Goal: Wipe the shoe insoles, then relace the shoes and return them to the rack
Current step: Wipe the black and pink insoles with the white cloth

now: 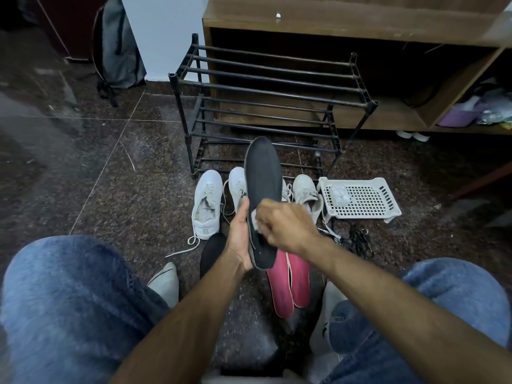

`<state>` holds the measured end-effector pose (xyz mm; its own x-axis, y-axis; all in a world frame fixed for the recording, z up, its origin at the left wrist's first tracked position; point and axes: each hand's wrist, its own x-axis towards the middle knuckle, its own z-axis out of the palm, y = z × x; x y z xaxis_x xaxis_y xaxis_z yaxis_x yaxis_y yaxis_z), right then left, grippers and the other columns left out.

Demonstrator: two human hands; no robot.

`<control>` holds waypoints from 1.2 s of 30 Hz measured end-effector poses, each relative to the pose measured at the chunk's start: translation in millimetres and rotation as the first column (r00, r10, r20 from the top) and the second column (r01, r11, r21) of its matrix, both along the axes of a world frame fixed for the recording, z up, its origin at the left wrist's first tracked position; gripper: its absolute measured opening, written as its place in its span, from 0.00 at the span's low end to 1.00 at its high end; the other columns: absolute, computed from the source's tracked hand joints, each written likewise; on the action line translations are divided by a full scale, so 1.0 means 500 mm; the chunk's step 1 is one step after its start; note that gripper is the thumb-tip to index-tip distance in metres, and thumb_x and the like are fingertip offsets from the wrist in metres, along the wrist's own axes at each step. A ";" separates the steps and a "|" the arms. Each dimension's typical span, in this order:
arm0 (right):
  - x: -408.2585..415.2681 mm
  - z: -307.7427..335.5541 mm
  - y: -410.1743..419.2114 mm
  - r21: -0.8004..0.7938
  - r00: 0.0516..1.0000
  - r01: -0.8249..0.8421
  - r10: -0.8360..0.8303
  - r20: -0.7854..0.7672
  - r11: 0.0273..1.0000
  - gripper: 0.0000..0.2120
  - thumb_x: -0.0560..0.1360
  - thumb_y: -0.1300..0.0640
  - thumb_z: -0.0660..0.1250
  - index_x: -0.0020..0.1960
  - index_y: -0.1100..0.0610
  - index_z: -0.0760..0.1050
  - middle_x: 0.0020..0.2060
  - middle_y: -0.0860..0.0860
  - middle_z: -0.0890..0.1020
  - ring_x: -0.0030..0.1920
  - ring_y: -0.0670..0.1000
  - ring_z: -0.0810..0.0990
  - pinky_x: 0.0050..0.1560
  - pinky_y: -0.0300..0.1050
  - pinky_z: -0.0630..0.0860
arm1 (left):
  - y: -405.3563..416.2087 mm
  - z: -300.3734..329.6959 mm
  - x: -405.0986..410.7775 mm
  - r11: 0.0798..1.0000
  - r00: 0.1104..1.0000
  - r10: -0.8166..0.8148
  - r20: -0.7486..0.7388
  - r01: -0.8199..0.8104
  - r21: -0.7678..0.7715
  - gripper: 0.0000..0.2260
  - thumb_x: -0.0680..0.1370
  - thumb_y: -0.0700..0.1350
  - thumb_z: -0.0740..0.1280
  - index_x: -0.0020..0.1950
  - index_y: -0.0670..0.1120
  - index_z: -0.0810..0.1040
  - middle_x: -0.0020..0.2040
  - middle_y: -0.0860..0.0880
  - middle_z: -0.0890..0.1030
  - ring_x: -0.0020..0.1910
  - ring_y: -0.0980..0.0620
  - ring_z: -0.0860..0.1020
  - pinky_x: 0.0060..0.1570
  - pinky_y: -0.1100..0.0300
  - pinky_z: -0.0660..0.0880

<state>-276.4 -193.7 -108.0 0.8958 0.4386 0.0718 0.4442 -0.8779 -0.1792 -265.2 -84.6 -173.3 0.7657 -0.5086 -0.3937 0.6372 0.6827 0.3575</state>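
Note:
My left hand (240, 239) grips a black insole (263, 178) near its heel and holds it upright, toe pointing away. My right hand (285, 227) pinches a small white wipe (253, 218) against the insole's lower half. Two pink insoles (291, 281) lie on the floor beneath my hands, and another black insole (212, 253) lies left of them. White shoes stand ahead: one at the left (207, 203), one partly behind the held insole (237, 187), one at the right (307, 194). The black shoe rack (266, 90) stands behind them with bare shelves.
A white plastic basket (360, 199) with a crumpled wipe in it sits right of the shoes. Black laces (358, 242) lie on the floor near it. A wooden cabinet (332, 20) stands behind the rack. My knees in blue jeans frame both sides. A grey backpack (119, 51) leans at the far left.

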 end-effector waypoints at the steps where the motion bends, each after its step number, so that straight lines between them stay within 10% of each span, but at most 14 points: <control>1: 0.024 0.008 0.000 -0.037 0.997 0.071 -0.070 0.025 0.997 0.08 0.78 0.54 0.60 0.50 0.54 0.77 0.51 0.50 0.77 0.45 0.61 0.79 0.40 0.50 0.72 | -0.007 0.000 -0.007 1.000 1.000 0.007 -0.020 -0.007 -0.003 0.27 0.77 0.62 0.60 0.60 0.41 0.81 0.58 0.38 0.80 0.55 0.41 0.81 0.56 0.44 0.77; 5: 0.067 0.020 -0.014 0.055 0.974 0.226 -0.227 0.013 0.973 0.06 0.75 0.55 0.64 0.48 0.52 0.80 0.49 0.48 0.80 0.48 0.60 0.80 0.42 0.48 0.71 | -0.012 -0.001 -0.009 1.000 1.000 -0.022 -0.021 0.021 -0.007 0.26 0.79 0.62 0.59 0.61 0.43 0.81 0.60 0.38 0.80 0.58 0.40 0.78 0.61 0.41 0.71; 12: -0.049 -0.020 -0.017 0.006 0.986 -0.163 0.164 -0.029 0.987 0.06 0.75 0.54 0.64 0.44 0.53 0.79 0.43 0.47 0.78 0.33 0.58 0.79 0.31 0.50 0.75 | 0.020 0.002 0.025 0.993 0.999 -0.033 0.026 0.030 0.113 0.29 0.72 0.61 0.67 0.59 0.37 0.79 0.52 0.40 0.82 0.52 0.43 0.81 0.56 0.50 0.77; 19: 0.078 0.023 -0.035 -0.079 0.973 0.232 -0.229 0.039 0.970 0.07 0.77 0.54 0.62 0.51 0.52 0.79 0.51 0.48 0.78 0.49 0.59 0.80 0.42 0.49 0.71 | -0.003 0.018 0.007 0.989 1.000 -0.023 -0.013 0.024 0.148 0.23 0.80 0.57 0.61 0.64 0.41 0.78 0.50 0.40 0.83 0.44 0.44 0.83 0.39 0.51 0.81; 24: -0.033 -0.031 -0.022 0.030 0.999 -0.044 0.045 -0.020 0.999 0.04 0.74 0.56 0.66 0.41 0.52 0.77 0.40 0.47 0.77 0.34 0.57 0.79 0.32 0.49 0.75 | 0.022 0.011 0.023 0.990 1.000 -0.030 -0.001 0.030 0.137 0.30 0.76 0.63 0.61 0.62 0.39 0.80 0.61 0.41 0.80 0.56 0.46 0.80 0.64 0.51 0.73; 28: -0.018 -0.022 -0.037 -0.063 0.997 -0.067 0.070 0.039 0.996 0.02 0.72 0.58 0.67 0.41 0.54 0.77 0.40 0.49 0.77 0.29 0.58 0.78 0.28 0.45 0.63 | 0.009 0.009 0.020 0.985 0.998 -0.064 -0.007 0.065 0.162 0.29 0.77 0.63 0.61 0.64 0.41 0.78 0.59 0.40 0.79 0.53 0.44 0.79 0.61 0.51 0.72; 33: 0.069 0.013 -0.047 0.034 0.959 0.279 -0.281 0.048 0.960 0.07 0.75 0.55 0.63 0.48 0.52 0.80 0.49 0.48 0.81 0.48 0.59 0.80 0.43 0.49 0.75 | -0.012 0.022 -0.003 0.989 0.998 -0.060 0.000 0.060 0.135 0.23 0.79 0.58 0.61 0.58 0.41 0.82 0.52 0.40 0.82 0.49 0.43 0.80 0.55 0.48 0.76; 36: 0.015 -0.010 -0.027 0.133 0.992 0.123 -0.124 -0.005 0.983 0.06 0.72 0.56 0.63 0.42 0.54 0.79 0.43 0.49 0.81 0.41 0.58 0.81 0.39 0.50 0.76 | 0.006 0.019 0.006 0.994 0.999 -0.026 -0.024 0.028 0.105 0.25 0.79 0.60 0.59 0.55 0.40 0.83 0.51 0.40 0.84 0.49 0.44 0.82 0.56 0.50 0.76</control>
<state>-268.7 -207.4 -113.0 0.9422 0.3110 0.1248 0.3346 -0.8945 -0.2966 -262.1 -81.8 -163.9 0.7423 -0.4837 -0.4636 0.6639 0.6243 0.4117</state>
